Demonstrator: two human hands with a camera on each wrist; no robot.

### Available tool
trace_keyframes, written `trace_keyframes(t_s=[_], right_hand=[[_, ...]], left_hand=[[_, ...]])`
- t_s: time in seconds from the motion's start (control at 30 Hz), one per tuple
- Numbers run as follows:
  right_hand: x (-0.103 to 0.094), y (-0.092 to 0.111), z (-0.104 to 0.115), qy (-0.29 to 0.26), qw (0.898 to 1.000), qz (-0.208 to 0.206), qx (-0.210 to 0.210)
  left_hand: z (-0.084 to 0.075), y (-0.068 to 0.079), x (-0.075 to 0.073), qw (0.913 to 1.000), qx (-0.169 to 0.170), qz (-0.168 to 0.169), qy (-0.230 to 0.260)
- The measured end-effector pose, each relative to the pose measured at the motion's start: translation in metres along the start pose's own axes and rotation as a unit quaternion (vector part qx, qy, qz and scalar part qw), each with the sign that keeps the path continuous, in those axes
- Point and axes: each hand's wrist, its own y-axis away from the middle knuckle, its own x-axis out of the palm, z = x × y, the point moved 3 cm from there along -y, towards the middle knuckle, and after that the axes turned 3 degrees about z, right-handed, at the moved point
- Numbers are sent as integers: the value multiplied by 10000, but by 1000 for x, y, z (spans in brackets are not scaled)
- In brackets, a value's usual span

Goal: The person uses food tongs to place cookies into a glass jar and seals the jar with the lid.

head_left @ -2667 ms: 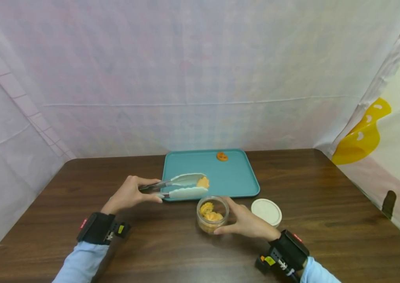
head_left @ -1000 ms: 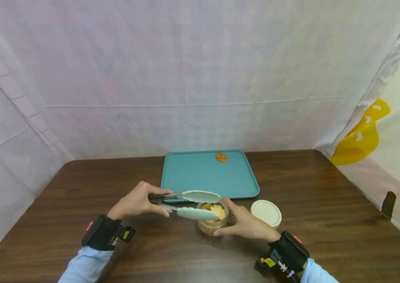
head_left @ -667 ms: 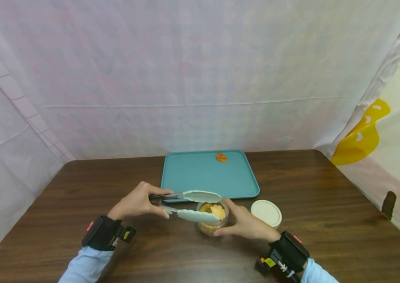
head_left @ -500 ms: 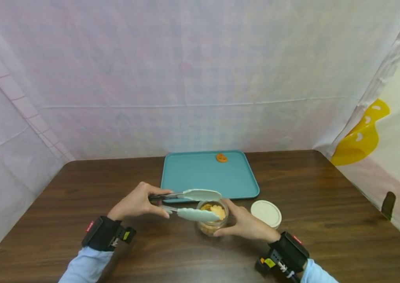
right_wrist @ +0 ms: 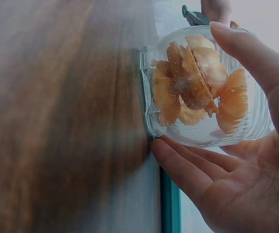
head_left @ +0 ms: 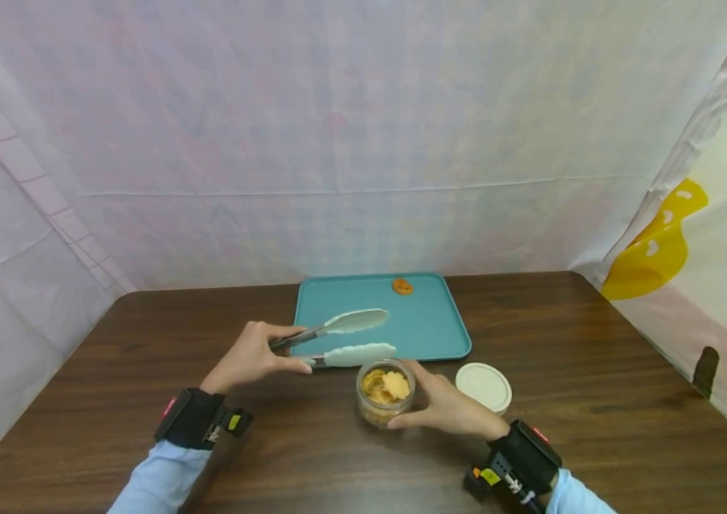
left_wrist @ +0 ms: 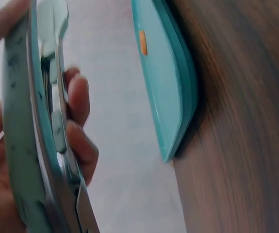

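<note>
My left hand (head_left: 254,357) grips a pair of tongs (head_left: 357,355) with pale mint tips, spread apart with nothing between them. In the head view the tongs overlap the front left of the teal tray (head_left: 428,335). My right hand (head_left: 447,403) holds a clear glass jar (head_left: 368,414) upright on the table, thumb and fingers around its side. Several golden cookies fill the jar, and a flower-shaped cookie (head_left: 395,385) lies on top. The right wrist view shows the cookies (right_wrist: 197,73) stacked through the glass. A pretzel (head_left: 403,286) lies near the tray's back edge.
A round white lid (head_left: 484,387) lies on the wooden table (head_left: 550,357) just right of my right hand. White cloth (head_left: 363,143) hangs behind the table. A yellow curved piece (head_left: 653,250) shows at the right side.
Earlier the tongs pinched a cookie over the tray, then came over the jar. The cookie now lies in the jar, and the tongs have moved back and spread wider. The right hand stays put.
</note>
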Motion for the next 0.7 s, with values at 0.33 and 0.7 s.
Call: trace_keyframes(t_s=[0.33,0.7], right_hand=[[-1,0,1,-147,9999,53,-70],[-1,0,1,-65,10000,43,-7]], left_hand=[[9,-13,1,9970,-510,-551,-175],[19,-48,10,9813,-1417,-775,-1049]])
